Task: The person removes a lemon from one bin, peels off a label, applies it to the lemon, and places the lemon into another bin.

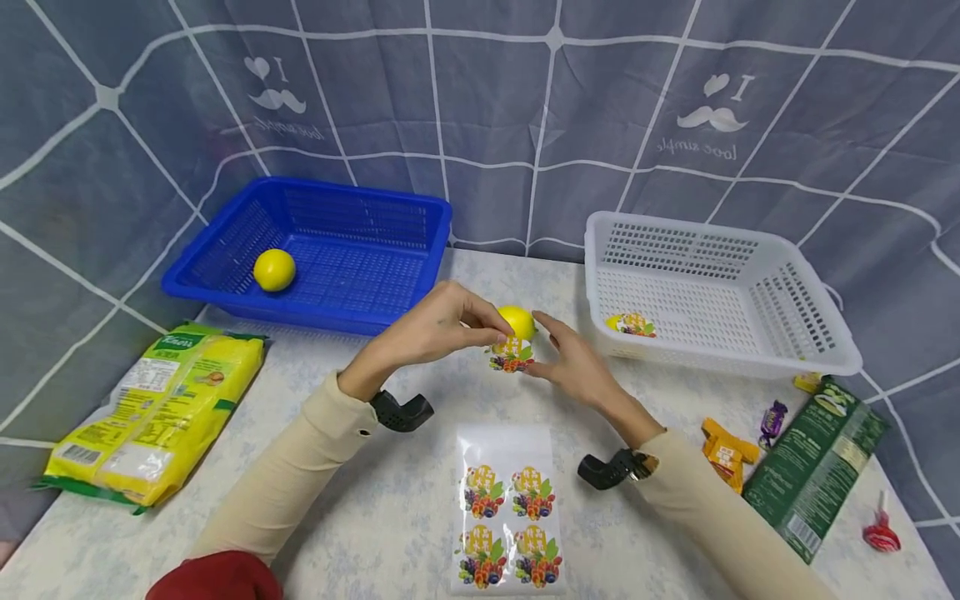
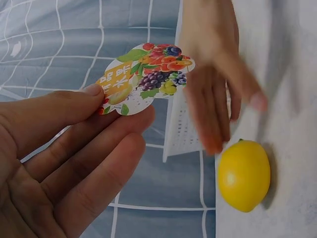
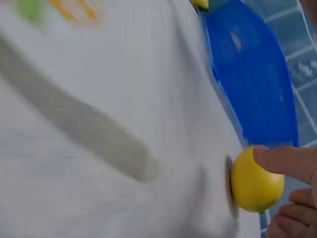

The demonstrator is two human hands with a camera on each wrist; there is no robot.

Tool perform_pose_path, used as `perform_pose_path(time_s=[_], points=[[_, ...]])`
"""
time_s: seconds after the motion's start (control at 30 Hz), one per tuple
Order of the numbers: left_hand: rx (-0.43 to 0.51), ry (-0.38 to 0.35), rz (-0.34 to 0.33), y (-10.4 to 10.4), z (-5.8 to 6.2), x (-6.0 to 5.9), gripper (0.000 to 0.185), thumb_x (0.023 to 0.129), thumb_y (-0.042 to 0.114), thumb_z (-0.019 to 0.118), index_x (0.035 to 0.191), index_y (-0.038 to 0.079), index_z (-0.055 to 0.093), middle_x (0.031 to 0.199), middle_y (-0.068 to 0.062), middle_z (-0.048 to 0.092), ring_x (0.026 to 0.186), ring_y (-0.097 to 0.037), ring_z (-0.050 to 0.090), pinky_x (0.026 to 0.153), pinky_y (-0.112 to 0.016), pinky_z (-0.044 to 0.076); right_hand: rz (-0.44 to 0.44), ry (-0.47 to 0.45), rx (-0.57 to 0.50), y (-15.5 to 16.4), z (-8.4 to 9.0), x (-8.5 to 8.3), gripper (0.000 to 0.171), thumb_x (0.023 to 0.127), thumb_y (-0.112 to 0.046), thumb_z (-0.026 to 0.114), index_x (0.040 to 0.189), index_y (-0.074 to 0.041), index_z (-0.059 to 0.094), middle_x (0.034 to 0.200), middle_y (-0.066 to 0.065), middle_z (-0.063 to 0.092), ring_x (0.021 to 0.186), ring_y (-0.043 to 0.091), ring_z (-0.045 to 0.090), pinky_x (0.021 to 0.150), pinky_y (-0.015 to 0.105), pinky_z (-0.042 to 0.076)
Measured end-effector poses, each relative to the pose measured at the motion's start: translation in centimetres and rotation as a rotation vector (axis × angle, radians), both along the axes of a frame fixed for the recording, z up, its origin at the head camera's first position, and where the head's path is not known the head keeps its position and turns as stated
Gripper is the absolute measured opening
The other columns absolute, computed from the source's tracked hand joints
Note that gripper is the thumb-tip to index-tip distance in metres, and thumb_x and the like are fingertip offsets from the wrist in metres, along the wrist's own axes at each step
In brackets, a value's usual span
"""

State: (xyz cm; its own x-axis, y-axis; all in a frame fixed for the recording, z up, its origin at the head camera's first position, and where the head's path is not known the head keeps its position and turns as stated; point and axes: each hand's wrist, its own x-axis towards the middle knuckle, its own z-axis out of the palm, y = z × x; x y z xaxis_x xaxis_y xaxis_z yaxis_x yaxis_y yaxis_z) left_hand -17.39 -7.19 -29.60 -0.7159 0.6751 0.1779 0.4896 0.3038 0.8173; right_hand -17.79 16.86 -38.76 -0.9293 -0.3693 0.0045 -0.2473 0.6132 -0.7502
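My left hand [image 1: 442, 327] pinches a fruit-print sticker [image 2: 148, 74] by one edge between thumb and index finger. Colourful fruits and a yellow label with white characters cover the sticker. Just beyond it a yellow lemon [image 1: 517, 320] lies on the table. My right hand [image 1: 576, 367] is beside the lemon, fingers spread and loosely extended, holding nothing. In the right wrist view its thumb overlaps the lemon [image 3: 257, 183]. Nearer to me, a sticker sheet [image 1: 504, 440] with several matching stickers lies flat between my forearms.
A blue basket [image 1: 360, 317] with one lemon [image 1: 274, 270] stands back left. At back right, a white basket [image 1: 720, 358] contains a stickered lemon [image 1: 619, 323]. A yellow package [image 1: 157, 408] lies left; a green package [image 1: 817, 467], wrapped candies [image 1: 726, 458] and a red lollipop [image 1: 881, 533] lie right.
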Motion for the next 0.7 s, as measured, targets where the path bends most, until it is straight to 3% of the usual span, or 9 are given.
perform_pose_path(time_s=[0.17, 0.3, 0.47, 0.7], points=[[-0.025, 0.007, -0.001, -0.2, -0.2, 0.0, 0.011, 0.092, 0.005, 0.068, 0.097, 0.003, 0.078, 0.089, -0.001, 0.075, 0.08, -0.026, 0.07, 0.069, -0.029, 0.055, 0.057, -0.032, -0.009, -1.1, -0.6, -4.0, 0.091, 0.075, 0.003, 0.07, 0.154, 0.0, 0.024, 0.155, 0.023, 0.032, 0.13, 0.04, 0.045, 0.105, 0.048, 0.042], [-0.032, 0.014, -0.006, -0.2, -0.4, 0.0, 0.011, 0.091, 0.006, 0.069, 0.096, 0.003, 0.078, 0.087, 0.0, 0.075, 0.078, -0.028, 0.069, 0.066, -0.029, 0.053, 0.114, -0.094, -0.025, -1.5, -0.9, -5.4, 0.081, 0.079, 0.005, 0.069, 0.151, -0.002, 0.034, 0.148, 0.02, 0.044, 0.119, 0.033, 0.052, 0.099, 0.043, 0.044], [-0.042, 0.019, -0.01, -0.1, -0.7, -0.1, 0.011, 0.092, 0.007, 0.069, 0.097, 0.004, 0.078, 0.089, 0.0, 0.075, 0.078, -0.022, 0.068, 0.066, -0.028, 0.053, 0.144, -0.094, -0.024, -1.5, -0.9, -4.9, 0.063, 0.083, 0.005, 0.066, 0.143, -0.002, 0.048, 0.137, 0.017, 0.055, 0.111, 0.029, 0.056, 0.093, 0.038, 0.047], [-0.043, 0.03, 0.014, -0.1, -0.9, -0.4, 0.011, 0.092, 0.006, 0.068, 0.096, 0.004, 0.078, 0.092, -0.002, 0.075, 0.078, -0.01, 0.067, 0.066, -0.028, 0.053, 0.269, -0.149, -0.163, -0.9, 0.6, -2.7, 0.065, 0.078, 0.002, 0.069, 0.141, -0.004, 0.052, 0.136, 0.015, 0.055, 0.107, 0.03, 0.063, 0.081, 0.033, 0.051]])
